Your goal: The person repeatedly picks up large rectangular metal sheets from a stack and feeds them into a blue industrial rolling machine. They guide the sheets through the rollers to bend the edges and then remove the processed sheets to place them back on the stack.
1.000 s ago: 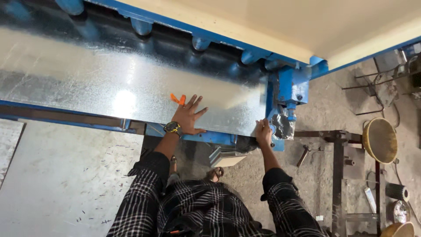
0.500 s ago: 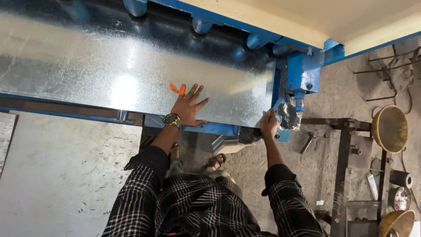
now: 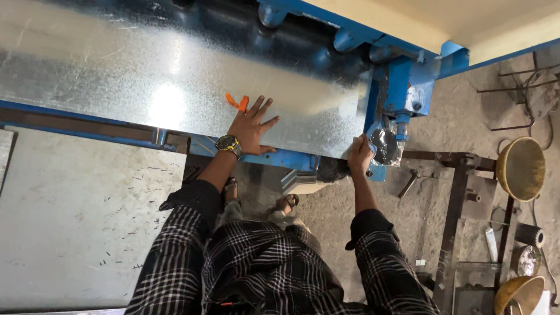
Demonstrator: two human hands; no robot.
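A large shiny galvanized metal sheet (image 3: 146, 81) lies across the bed of a blue sheet-metal machine (image 3: 408, 87). My left hand (image 3: 251, 128), with a wristwatch on the wrist, presses flat on the sheet near its front edge, fingers spread. A small orange marker (image 3: 237, 103) lies on the sheet just beyond my fingertips. My right hand (image 3: 360, 154) grips the sheet's near right corner, next to the machine's blue end bracket. Both sleeves are black-and-white plaid.
Another grey metal sheet (image 3: 76, 227) lies on the floor at the left. A dark steel frame (image 3: 452, 210) stands at the right, with round woven baskets (image 3: 521, 169) and small tools beside it. My sandalled feet (image 3: 286, 202) stand on concrete under the machine.
The view has shifted; the sheet and machine now sit further right in it. My left hand stays flat on the sheet and my right hand stays on the sheet's corner.
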